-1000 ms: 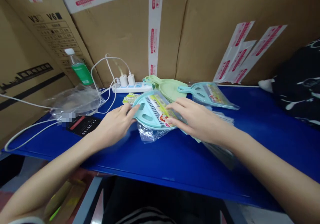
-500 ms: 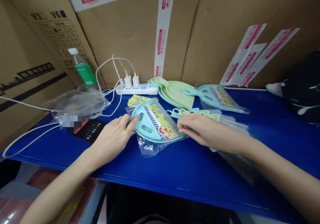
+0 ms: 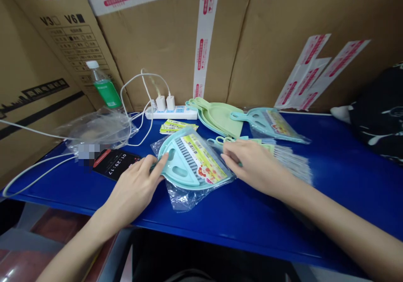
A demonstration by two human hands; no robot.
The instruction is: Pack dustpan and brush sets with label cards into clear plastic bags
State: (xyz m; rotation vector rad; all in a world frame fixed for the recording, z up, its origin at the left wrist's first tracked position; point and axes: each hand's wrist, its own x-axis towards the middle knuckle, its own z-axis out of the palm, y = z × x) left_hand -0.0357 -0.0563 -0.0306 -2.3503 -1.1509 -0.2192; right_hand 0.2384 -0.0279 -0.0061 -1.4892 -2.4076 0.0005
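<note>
A light blue mini dustpan set (image 3: pixel 185 164) with a striped brush and a colourful label lies inside a clear plastic bag on the blue table (image 3: pixel 220 215). My left hand (image 3: pixel 135 189) grips its handle end at the left. My right hand (image 3: pixel 252 164) rests on small brushes (image 3: pixel 283 156) just right of the bagged set, its fingertips near the bag's edge.
Stacked green dustpans (image 3: pixel 220 116), another bagged blue dustpan (image 3: pixel 270 122), yellow label cards (image 3: pixel 174 126), a white power strip (image 3: pixel 171 112) with chargers, a phone timer (image 3: pixel 115 164), crumpled clear bags (image 3: pixel 94 131) and a green-labelled bottle (image 3: pixel 105 89) stand before cardboard boxes. A dark bag (image 3: pixel 378 118) lies at right.
My left hand pulled the bagged dustpan set nearer and to the left. My right hand came off its label and moved right onto the brushes.
</note>
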